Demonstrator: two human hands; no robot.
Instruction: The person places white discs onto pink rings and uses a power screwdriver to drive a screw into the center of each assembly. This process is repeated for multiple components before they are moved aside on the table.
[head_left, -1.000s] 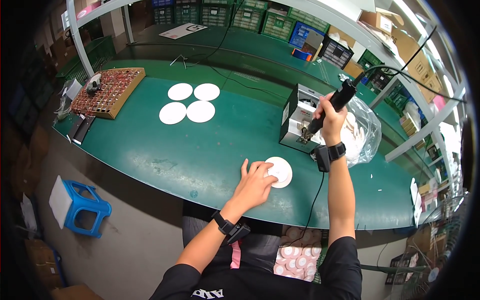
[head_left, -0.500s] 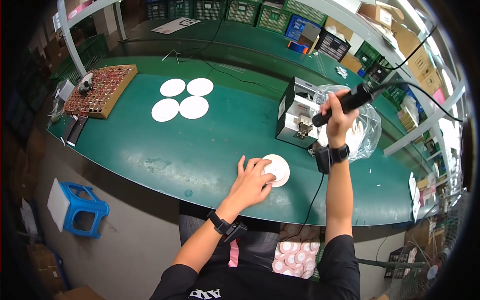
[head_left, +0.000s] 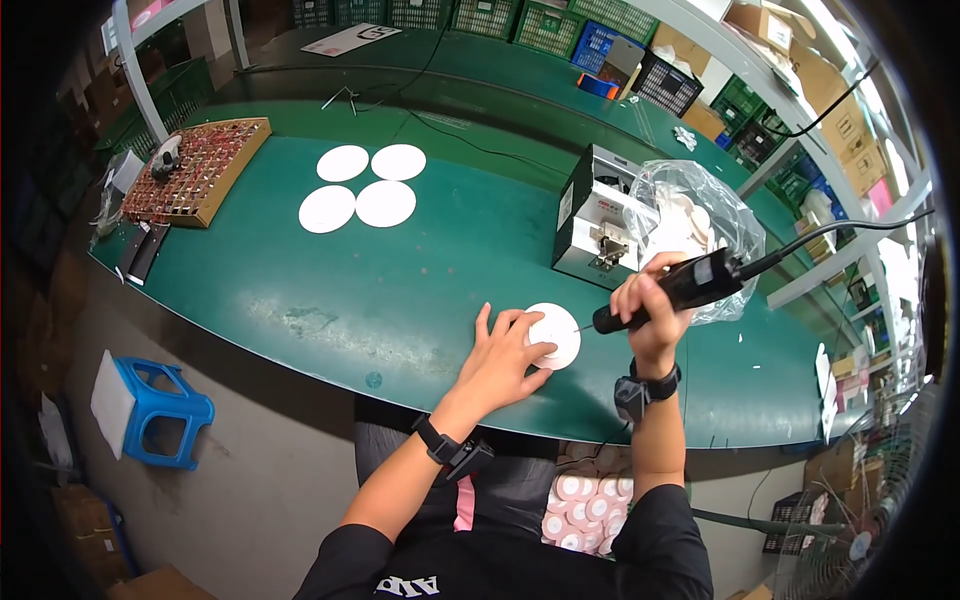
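My left hand [head_left: 503, 358] rests on a white round disc [head_left: 562, 335], thumb and fingers gripping a smaller round part at its middle. In my right hand [head_left: 652, 308] is a black electric screwdriver [head_left: 702, 279], its cable running off to the right. The thin bit points left and ends at the disc's right edge; whether it touches cannot be seen. Behind my right hand stands a black and silver screw feeder [head_left: 590, 232]. Beside the feeder lies a clear plastic bag [head_left: 742, 232] of pale round parts.
Several white discs [head_left: 386, 203] lie flat at the back left of the green workbench [head_left: 430, 260]. A shallow cardboard tray [head_left: 207, 172] with a red grid sits at the left end. Below are a blue stool [head_left: 165, 412] and, by my lap, many pinkish discs [head_left: 585, 512].
My right hand has brought the screwdriver down and left from the screw feeder to the disc's edge. My left hand has stayed on the disc.
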